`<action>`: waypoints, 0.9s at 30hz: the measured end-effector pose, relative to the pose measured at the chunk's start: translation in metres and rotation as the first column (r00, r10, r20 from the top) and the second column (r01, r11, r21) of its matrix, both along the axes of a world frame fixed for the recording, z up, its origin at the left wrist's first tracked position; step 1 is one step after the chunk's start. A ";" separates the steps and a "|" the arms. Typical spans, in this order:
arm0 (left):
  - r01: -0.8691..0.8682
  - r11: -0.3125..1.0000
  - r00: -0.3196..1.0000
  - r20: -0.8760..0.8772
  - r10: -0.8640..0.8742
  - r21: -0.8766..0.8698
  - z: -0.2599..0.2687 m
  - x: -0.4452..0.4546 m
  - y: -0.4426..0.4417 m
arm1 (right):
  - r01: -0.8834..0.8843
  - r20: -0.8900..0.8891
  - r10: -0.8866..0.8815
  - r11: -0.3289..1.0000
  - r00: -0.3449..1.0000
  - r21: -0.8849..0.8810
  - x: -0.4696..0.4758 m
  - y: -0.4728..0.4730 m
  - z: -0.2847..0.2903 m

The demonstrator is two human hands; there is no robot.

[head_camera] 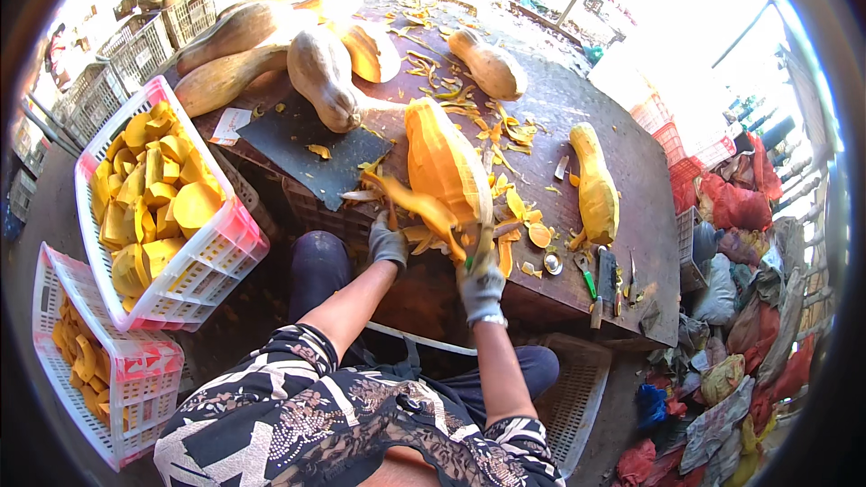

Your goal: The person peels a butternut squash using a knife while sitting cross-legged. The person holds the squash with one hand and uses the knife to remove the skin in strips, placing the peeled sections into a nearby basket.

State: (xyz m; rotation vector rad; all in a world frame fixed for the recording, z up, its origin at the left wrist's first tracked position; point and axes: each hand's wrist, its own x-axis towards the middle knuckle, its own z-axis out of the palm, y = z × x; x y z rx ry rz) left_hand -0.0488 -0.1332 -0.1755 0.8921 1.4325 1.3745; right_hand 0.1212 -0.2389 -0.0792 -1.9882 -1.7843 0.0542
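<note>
A large, mostly peeled orange squash (443,155) lies on the wooden table (541,182), its long axis towards me. My right hand (482,289), in a grey glove, is closed around a blurred hand tool (484,243) at the squash's near end. A curved orange strip (419,206), blurred too, runs across the squash's lower left side towards that tool. My left hand (388,245), gloved as well, is at the table's front edge beside the strip's left part; its fingertips are unclear, so whether it grips anything cannot be told. Peelings (517,206) lie right of the squash.
Unpeeled squashes (321,74) lie at the back left, another (488,66) at the back. A peeled one (595,182) sits right, near a green-handled peeler (587,279) and a broad blade (606,274). Crates of cut squash (237,237) stand left; bags (734,203) lie right.
</note>
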 end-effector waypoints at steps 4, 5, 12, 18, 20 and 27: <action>0.223 0.959 0.941 0.294 -0.165 -0.177 0.056 0.035 -0.066 | 0.080 -0.049 -0.081 0.997 0.996 -0.010 0.008 -0.079 -0.057; 0.304 0.936 0.935 0.245 -0.257 -0.179 0.043 0.034 -0.080 | 0.075 -0.067 -0.088 0.983 0.994 -0.170 0.008 -0.086 -0.062; 0.628 0.754 0.778 0.122 -0.616 -0.193 0.025 0.028 -0.089 | -0.031 -0.154 0.001 0.981 0.988 -0.194 0.042 -0.086 -0.043; 0.866 0.471 -0.053 0.968 -0.244 0.166 0.073 0.012 -0.026 | -0.332 0.121 0.319 0.938 0.940 0.104 0.047 0.076 0.062; 0.821 0.545 -0.045 0.971 -0.236 0.171 0.068 0.021 -0.027 | -0.512 0.412 0.454 0.858 0.790 0.038 0.046 0.141 0.079; 0.663 0.734 -0.240 0.971 0.023 0.146 0.048 0.061 -0.038 | -0.084 0.319 0.298 0.836 0.900 -0.542 -0.036 0.316 0.115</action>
